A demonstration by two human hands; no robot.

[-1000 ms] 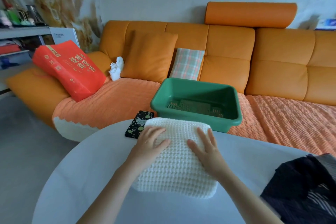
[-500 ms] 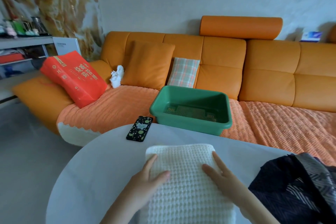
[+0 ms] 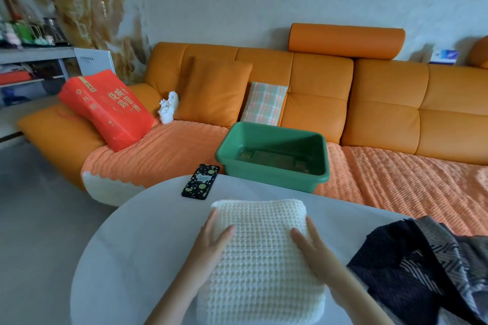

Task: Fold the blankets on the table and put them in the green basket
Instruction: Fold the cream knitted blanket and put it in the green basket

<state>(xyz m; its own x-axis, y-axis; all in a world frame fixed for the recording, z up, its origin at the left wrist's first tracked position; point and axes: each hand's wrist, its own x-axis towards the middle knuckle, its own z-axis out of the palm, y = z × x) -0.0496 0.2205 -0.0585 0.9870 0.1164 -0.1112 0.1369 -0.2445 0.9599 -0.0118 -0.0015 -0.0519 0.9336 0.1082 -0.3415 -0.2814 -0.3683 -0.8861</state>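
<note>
A folded white knitted blanket (image 3: 260, 258) lies flat on the round pale desk (image 3: 126, 250), close to the person's side of it; both hands rest on it, one at each side edge. The left hand (image 3: 211, 239) lies open along the blanket's left edge, fingers straight and pointing away from the person, thumb spread inward over the knit; the right hand (image 3: 307, 243) mirrors it on the right edge, also open and flat, thumb on top of the fabric; neither hand curls round the cloth.

A second blanket, dark with grey zigzag stripes (image 3: 422, 266), sits crumpled and unfolded at the right of the desk, just beside the right forearm and apart from the white one. A black phone with green dots (image 3: 200, 181) lies at the far edge of the desk, near the white blanket's far left corner but not touching it.

The green basket (image 3: 274, 178) stands beyond the desk on the orange throw (image 3: 163, 155) that covers the seat of the orange sofa (image 3: 383, 103); its slotted floor is visible, with nothing lying in it. Behind it a plaid cushion (image 3: 264, 104) leans on the backrest, beside an orange cushion (image 3: 214, 92); further left are a crumpled white cloth (image 3: 167, 108) and a red printed bag (image 3: 108, 108).
</note>
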